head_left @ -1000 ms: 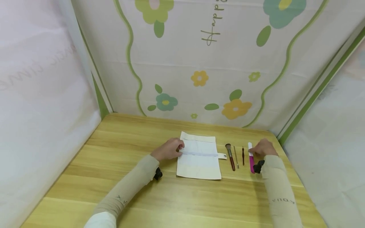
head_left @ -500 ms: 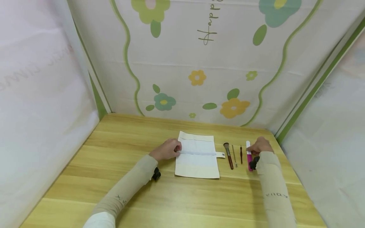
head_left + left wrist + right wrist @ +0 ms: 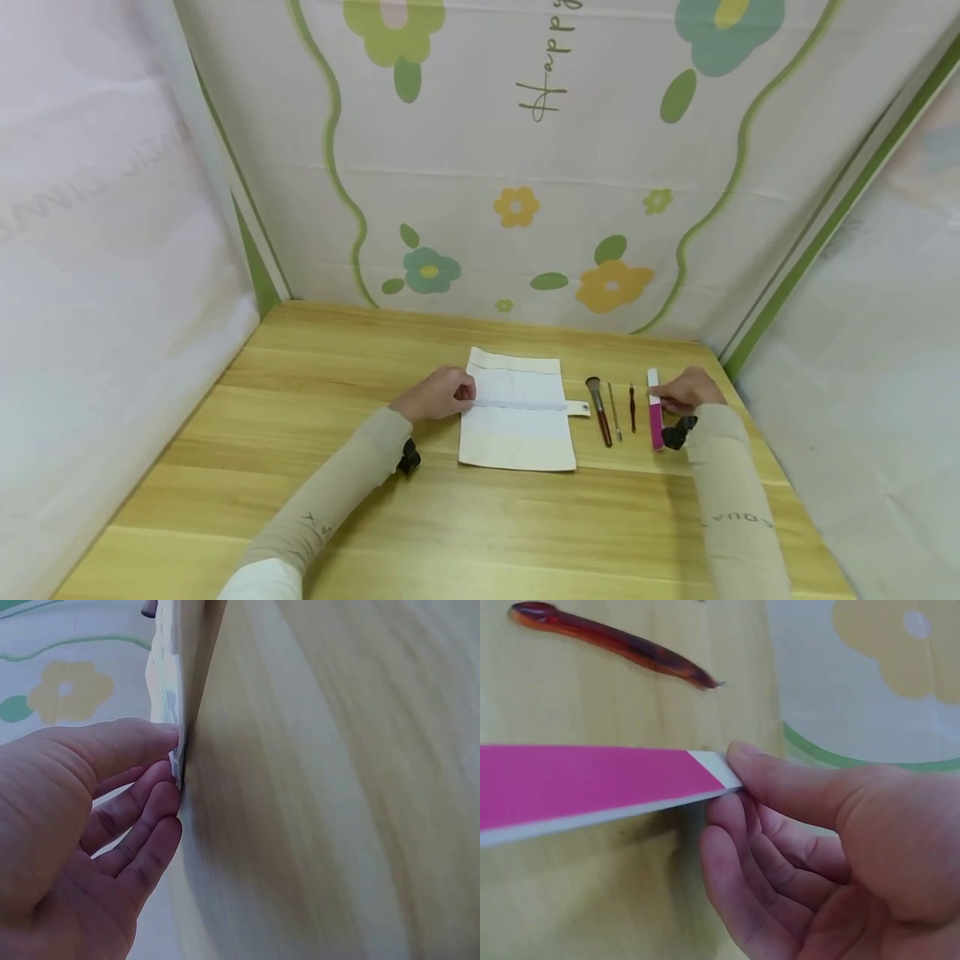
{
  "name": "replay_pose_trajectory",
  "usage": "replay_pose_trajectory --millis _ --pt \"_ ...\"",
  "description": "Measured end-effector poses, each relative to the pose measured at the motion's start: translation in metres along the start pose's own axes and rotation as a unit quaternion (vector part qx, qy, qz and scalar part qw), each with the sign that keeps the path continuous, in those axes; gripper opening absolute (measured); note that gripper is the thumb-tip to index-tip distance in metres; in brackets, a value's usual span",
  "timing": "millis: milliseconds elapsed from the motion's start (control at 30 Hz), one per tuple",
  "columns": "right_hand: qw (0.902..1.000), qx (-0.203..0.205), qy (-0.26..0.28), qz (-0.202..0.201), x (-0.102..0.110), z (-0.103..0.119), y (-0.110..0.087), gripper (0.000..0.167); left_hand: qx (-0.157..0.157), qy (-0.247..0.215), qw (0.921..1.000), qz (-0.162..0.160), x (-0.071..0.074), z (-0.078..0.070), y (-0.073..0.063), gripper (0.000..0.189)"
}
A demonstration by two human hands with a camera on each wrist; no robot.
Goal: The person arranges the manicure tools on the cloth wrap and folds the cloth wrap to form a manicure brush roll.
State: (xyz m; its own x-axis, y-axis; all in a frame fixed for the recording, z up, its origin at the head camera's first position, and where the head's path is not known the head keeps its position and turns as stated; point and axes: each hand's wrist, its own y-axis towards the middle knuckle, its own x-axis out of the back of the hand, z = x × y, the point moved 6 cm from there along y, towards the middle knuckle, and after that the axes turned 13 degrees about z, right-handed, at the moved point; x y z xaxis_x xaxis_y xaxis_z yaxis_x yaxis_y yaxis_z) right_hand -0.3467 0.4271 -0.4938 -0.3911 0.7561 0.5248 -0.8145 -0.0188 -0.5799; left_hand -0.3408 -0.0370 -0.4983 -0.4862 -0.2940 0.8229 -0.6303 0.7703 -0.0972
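Observation:
My left hand (image 3: 441,393) pinches the left edge of an unfolded white cloth case (image 3: 517,437) that lies flat with its snap tab toward the right. In the left wrist view, the thumb is on the case's upper face (image 3: 172,690) and the fingertips sit at its edge. At the right, my right hand (image 3: 688,388) holds a pink-and-white nail file (image 3: 592,784) between thumb and fingers near its white end. Left of the file lies a slim tool with a reddish-brown translucent handle and a small metal tip (image 3: 622,645).
Between case and file, a soft-bristled brush with a red-brown handle (image 3: 600,410) and a thin metal stick (image 3: 615,412) lie side by side. A floral cloth wall (image 3: 450,167) rises behind the wooden table (image 3: 480,533), with pale cloth walls on both sides.
The head view has shifted slightly, so everything appears a little further left. Both hands keep their hold on the case edge and the nail file.

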Motion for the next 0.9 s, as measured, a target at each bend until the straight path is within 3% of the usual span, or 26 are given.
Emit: replay_pose_trajectory --millis 233,433,600,900 --pt "0.9998 0.0 -0.02 0.004 0.007 0.018 -0.007 0.034 0.001 -0.015 0.9999 0.005 -0.002 0.005 0.002 0.01" --pt "0.9995 0.028 0.009 0.014 -0.008 0.062 -0.009 0.032 0.0 -0.018 0.9998 0.011 -0.002 0.006 0.004 0.011" --pt "0.9982 0.056 -0.004 0.019 -0.035 0.107 -0.004 0.029 0.0 -0.013 0.9998 0.015 -0.001 0.006 0.004 0.011" --pt "0.9943 0.105 0.015 0.007 -0.106 0.187 0.01 0.024 -0.004 -0.004 0.9998 0.016 0.001 0.001 0.005 0.016"
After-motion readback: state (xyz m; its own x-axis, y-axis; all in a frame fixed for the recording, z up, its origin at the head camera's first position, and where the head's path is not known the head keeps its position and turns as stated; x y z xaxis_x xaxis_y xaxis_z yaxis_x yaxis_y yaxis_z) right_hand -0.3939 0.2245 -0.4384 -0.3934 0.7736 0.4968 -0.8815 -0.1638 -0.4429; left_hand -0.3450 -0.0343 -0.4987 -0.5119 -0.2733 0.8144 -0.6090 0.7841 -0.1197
